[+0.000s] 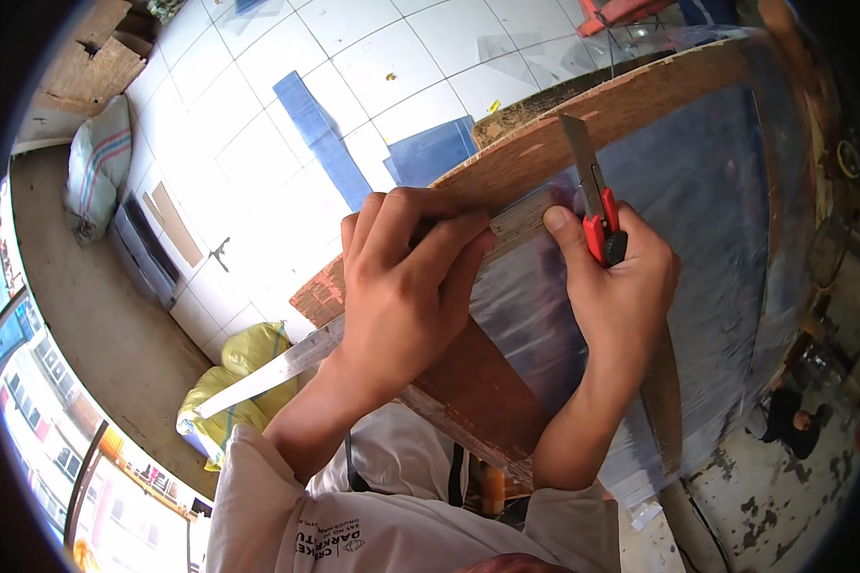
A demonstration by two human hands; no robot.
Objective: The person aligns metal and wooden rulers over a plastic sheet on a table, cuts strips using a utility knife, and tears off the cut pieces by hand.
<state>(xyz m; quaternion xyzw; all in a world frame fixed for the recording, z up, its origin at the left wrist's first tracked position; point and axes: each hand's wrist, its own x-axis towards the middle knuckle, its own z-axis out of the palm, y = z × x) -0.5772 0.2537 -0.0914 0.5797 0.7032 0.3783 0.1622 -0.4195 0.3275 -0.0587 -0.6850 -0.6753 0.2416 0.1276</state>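
Currently a steel ruler [287,363] is pinned flat by the left hand [406,277], fingers pressed down on it atop the clear plastic sheet [698,220] spread over a brown plywood board [631,100]. Just right of that ruler, a red utility knife [597,205] is clenched in the right hand [621,286], blade extended along the ruler's edge. For a clean cut, firm ruler pressure should be kept, the blade held against its edge, and fingertips kept off the cutting line.
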